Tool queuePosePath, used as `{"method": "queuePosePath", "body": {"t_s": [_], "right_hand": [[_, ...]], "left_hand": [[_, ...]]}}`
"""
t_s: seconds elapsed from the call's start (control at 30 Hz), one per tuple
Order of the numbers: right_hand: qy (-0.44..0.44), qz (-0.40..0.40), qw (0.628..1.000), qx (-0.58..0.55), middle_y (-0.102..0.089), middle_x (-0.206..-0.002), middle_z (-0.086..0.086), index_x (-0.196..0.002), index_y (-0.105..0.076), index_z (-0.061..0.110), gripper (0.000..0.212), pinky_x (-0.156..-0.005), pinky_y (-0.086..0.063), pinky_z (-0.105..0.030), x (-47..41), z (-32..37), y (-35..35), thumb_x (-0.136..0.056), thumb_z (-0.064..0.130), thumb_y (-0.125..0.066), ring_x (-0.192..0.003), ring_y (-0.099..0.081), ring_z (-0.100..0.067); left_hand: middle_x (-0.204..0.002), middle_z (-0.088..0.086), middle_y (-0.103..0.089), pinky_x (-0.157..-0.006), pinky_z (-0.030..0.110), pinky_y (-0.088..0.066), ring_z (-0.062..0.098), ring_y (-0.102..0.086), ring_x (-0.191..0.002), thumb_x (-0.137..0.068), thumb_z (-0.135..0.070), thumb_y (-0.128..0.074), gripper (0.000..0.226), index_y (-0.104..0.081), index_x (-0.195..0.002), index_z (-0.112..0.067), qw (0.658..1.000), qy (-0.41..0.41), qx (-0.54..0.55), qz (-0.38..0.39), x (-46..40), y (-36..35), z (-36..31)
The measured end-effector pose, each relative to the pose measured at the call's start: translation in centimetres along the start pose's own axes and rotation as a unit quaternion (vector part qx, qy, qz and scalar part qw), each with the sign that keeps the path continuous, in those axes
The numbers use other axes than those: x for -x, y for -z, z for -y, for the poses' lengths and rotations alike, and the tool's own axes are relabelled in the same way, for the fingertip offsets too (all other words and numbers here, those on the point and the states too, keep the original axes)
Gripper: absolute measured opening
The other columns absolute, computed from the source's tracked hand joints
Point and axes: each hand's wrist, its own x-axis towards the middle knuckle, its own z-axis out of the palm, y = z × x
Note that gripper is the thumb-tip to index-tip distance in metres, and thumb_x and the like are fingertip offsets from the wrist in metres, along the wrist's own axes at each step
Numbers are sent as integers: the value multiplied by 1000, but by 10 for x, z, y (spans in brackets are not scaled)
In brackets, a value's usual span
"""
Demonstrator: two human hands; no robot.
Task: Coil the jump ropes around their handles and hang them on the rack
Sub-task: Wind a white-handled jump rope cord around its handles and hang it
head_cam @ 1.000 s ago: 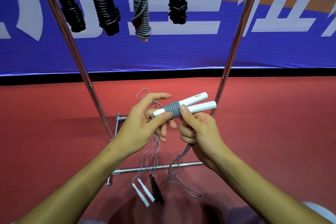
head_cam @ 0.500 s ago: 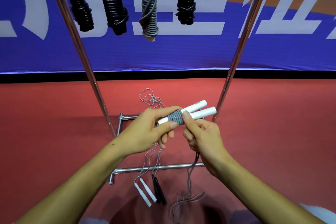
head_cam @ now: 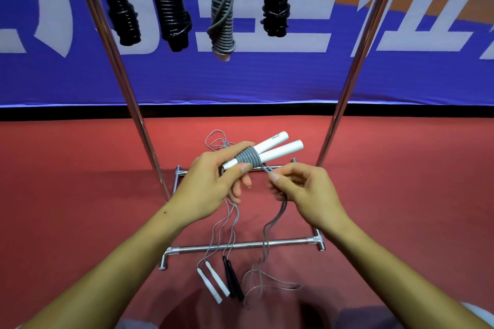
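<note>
My left hand [head_cam: 213,184] grips two white jump rope handles [head_cam: 278,147] held side by side, with several turns of grey rope [head_cam: 247,158] wound round their middle. My right hand [head_cam: 302,189] pinches the free grey rope just right of the coil, and the slack [head_cam: 275,219] hangs down to loops on the floor. Overhead on the metal rack [head_cam: 350,83] hang coiled ropes: three black ones [head_cam: 165,0] and one grey one [head_cam: 223,13].
On the red floor lie another pair of white handles [head_cam: 212,282] and a pair of black handles [head_cam: 232,279] with loose cords trailing over the rack's base bar [head_cam: 288,242]. A blue banner runs behind the rack.
My right hand has let go of the handles and slid right and down, drawing the rope away from the coil. The coil has gained turns. The camera tilted slightly down.
</note>
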Motion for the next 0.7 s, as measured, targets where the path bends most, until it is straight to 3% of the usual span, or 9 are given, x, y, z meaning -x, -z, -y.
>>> {"method": "queuePosePath", "body": {"t_s": [0.1, 0.17, 0.2, 0.23, 0.33, 0.43, 0.5, 0.57, 0.7], "right_hand": [[-56, 18, 994, -90, -71, -72, -8, -96, -74, 0, 18, -54, -52, -25, 2, 8, 3, -100, 15, -67, -53, -57, -11], [-177, 94, 940, -277, -62, -73, -2, -102, -73, -3, 23, -44, -37, -14, 8, 19, 4, -102, 17, -62, -51, -43, -4], [-209, 119, 916, -322, -58, -73, 0, -107, -73, -5, 26, -42, -30, -12, 11, 24, 6, -103, 17, -60, -51, -38, -2], [-208, 130, 919, -310, -56, -73, 0, -111, -72, -7, 28, -41, -26, -12, 13, 24, 8, -103, 17, -60, -51, -34, -2], [-110, 110, 985, -79, -53, -69, -1, -100, -74, -2, 26, -47, -27, -18, 16, 25, 10, -101, 23, -67, -51, -32, -8], [3, 40, 986, 159, -43, -56, 10, -78, -70, 13, 20, -51, -30, -22, 17, 22, 10, -92, 26, -75, -50, -32, -7], [75, -6, 950, 303, -46, -53, 11, -75, -66, 19, 21, -55, -33, -29, 17, 19, 10, -88, 34, -72, -52, -39, -11], [122, -35, 901, 415, -56, -60, 13, -87, -67, 28, 17, -60, -35, -32, 17, 22, 13, -86, 45, -69, -61, -50, -12], [217, -5, 824, 524, -63, -68, 8, -101, -59, 32, 26, -55, -32, -32, 14, 19, 20, -79, 40, -70, -68, -63, -23]], "left_hand": [[-74, 5, -72, -61, 37, -61, 20, -60, -54, -106, -6, -59, 44, -63, -143, -30, 999, -18, -37, -22, 0, -1, 0], [-71, -1, -70, -60, 32, -58, 18, -61, -52, -105, -9, -61, 45, -64, -142, -34, 994, -41, -90, -35, 2, -3, -2], [-70, -3, -69, -60, 31, -58, 18, -62, -51, -105, -11, -61, 44, -64, -141, -35, 991, -55, -117, -35, 3, -4, -3], [-70, -5, -68, -60, 32, -58, 18, -63, -51, -105, -13, -61, 44, -63, -142, -36, 987, -66, -142, -33, 4, -5, -4], [-70, -7, -68, -61, 36, -59, 20, -63, -51, -105, -17, -61, 44, -61, -144, -39, 981, -67, -182, -23, 5, -6, -2], [-71, -7, -69, -63, 36, -59, 21, -63, -50, -105, -20, -61, 42, -59, -139, -45, 977, -64, -205, 4, 5, -9, -1], [-71, -6, -69, -62, 35, -59, 21, -64, -48, -105, -19, -60, 40, -57, -134, -47, 976, -56, -209, 32, 5, -10, -4], [-71, -3, -69, -58, 36, -60, 21, -64, -46, -106, -19, -59, 37, -59, -131, -46, 976, -46, -206, 55, 4, -9, -5], [-72, 1, -69, -54, 45, -61, 23, -64, -44, -107, -21, -57, 36, -62, -129, -49, 974, -18, -212, 81, 6, -6, -4]]}}
